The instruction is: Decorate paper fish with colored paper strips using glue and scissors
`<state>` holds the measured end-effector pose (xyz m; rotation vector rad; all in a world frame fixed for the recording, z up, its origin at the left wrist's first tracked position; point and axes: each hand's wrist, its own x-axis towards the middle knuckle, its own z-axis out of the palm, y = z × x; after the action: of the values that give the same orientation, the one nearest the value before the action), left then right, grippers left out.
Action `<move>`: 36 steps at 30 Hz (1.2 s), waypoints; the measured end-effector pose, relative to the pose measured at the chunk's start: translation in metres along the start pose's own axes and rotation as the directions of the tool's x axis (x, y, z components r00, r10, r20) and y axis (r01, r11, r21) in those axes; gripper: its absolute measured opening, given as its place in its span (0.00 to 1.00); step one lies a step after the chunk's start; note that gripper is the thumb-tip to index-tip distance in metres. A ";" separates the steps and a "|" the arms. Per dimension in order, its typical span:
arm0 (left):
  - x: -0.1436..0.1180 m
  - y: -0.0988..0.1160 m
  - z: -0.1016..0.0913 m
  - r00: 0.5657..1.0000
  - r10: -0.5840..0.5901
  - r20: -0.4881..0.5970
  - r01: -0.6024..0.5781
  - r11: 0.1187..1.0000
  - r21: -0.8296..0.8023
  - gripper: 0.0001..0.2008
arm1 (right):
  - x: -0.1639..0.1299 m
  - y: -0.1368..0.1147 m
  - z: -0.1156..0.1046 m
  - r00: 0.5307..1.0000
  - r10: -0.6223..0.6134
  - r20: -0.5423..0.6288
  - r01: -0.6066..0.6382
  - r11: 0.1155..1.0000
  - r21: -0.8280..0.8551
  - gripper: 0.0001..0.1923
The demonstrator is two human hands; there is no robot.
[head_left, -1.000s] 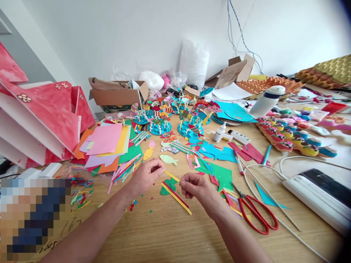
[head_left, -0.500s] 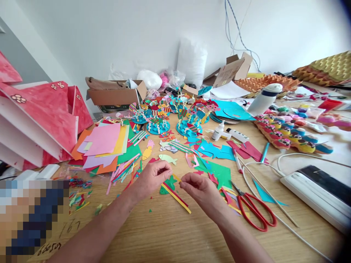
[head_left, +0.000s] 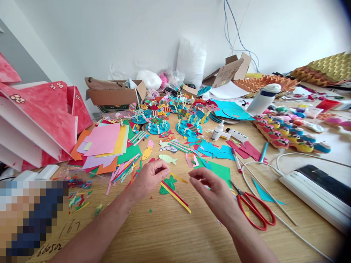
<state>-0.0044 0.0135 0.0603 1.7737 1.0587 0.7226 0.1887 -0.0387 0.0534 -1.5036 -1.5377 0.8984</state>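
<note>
My left hand [head_left: 150,177] is pinched on one end of a thin yellow paper strip [head_left: 179,178], which sticks out to the right just above the wooden table [head_left: 170,233]. My right hand [head_left: 216,193] hovers to the right of the strip with fingers apart and nothing in it. That hand is over the edge of a green paper sheet [head_left: 221,171], near the red scissors [head_left: 256,212]. Below the hands lie a red and a yellow strip [head_left: 177,196] and a dark green fish cut-out [head_left: 168,183]. A pale green paper fish [head_left: 168,159] lies just beyond.
A stack of coloured paper [head_left: 105,146] and loose strips lie at the left, beside red painted boards [head_left: 41,117]. Blue paper fish crafts [head_left: 159,126], a glue bottle [head_left: 218,131] and a cardboard box [head_left: 115,96] stand behind. A tray of coloured figures [head_left: 290,133] and a white device [head_left: 318,193] are at the right.
My right hand has let go of the yellow strip, opened and moved right toward the scissors. My left hand still pinches the strip's other end.
</note>
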 end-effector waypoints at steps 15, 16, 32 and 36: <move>0.005 -0.025 0.007 0.995 -0.100 0.020 0.100 0.995 0.002 0.09 | 0.006 0.014 0.033 0.972 0.165 0.164 -0.165 0.986 -0.012 0.08; 0.005 -0.026 0.006 0.995 -0.099 0.004 0.099 0.995 -0.023 0.09 | 0.007 0.015 0.033 0.973 0.164 0.161 -0.164 0.986 -0.019 0.08; 0.004 -0.043 -0.019 0.962 -0.190 -0.194 0.164 0.976 -0.144 0.10 | 0.008 0.026 0.034 0.980 0.091 0.176 -0.084 0.995 -0.045 0.08; 0.003 -0.039 -0.024 0.967 -0.195 -0.162 0.166 0.971 -0.174 0.07 | 0.008 0.026 0.032 0.979 0.100 0.179 -0.095 0.995 -0.031 0.08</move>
<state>-0.0365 0.0338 0.0349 1.4751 1.2292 0.8389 0.1713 -0.0279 0.0169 -1.5603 -1.6184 1.1038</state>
